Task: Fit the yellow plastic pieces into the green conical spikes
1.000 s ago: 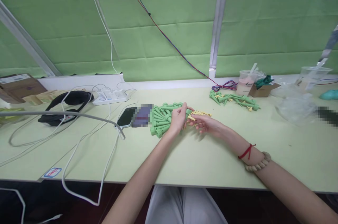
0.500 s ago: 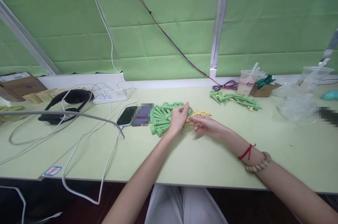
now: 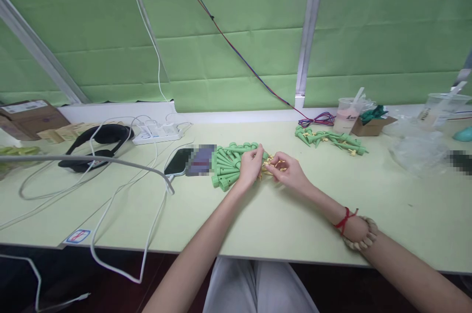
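My left hand point(image 3: 251, 167) is closed over the right side of a fanned pile of green cone-shaped plastic pieces point(image 3: 225, 169). One green piece shows at its fingertips, though the fingers hide most of it. Close on the right, my right hand point(image 3: 291, 173) pinches what looks like a small yellow plastic piece, its fingertips almost touching the left hand. Small loose yellow pieces point(image 3: 271, 159) lie on the table around and behind the fingertips, partly covered by the hands.
More green pieces with yellow bits point(image 3: 332, 139) lie at the back right, near a drink cup point(image 3: 345, 115), a small cardboard box point(image 3: 369, 127) and a plastic bag point(image 3: 418, 151). Leftward are a phone point(image 3: 179, 161), headphones point(image 3: 98, 148), a power strip point(image 3: 158, 132) and white cables.
My right hand has turned and curled its fingers into a tighter pinch, covering more of the yellow pieces. My left hand stays nearly in place; the view has shifted slightly.
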Action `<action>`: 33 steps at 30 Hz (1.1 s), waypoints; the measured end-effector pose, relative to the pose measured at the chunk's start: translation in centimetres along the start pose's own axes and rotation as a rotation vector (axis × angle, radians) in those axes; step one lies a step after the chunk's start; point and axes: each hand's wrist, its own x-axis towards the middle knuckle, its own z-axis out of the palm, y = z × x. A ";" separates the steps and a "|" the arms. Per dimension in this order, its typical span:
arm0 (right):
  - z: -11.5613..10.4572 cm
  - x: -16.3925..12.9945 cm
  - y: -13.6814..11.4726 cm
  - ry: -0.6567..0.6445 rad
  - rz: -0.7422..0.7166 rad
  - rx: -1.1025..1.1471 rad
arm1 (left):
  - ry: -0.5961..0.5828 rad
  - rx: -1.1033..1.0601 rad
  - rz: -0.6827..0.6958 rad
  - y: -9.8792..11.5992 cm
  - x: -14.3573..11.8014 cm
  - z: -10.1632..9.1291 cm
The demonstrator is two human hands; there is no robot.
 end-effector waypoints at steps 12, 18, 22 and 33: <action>-0.4 0.0 -0.9 -0.185 0.512 0.461 | -0.081 0.124 0.093 0.1 -0.2 0.1; 0.5 0.0 -0.6 0.007 0.300 0.221 | -0.056 0.175 0.087 -0.4 -0.2 0.5; 0.5 -0.1 -0.8 0.069 0.366 0.265 | -0.049 0.098 0.071 -0.2 -0.2 0.4; -0.8 0.2 -1.9 -0.273 0.700 0.772 | -0.061 -0.030 0.013 0.7 -0.2 -0.2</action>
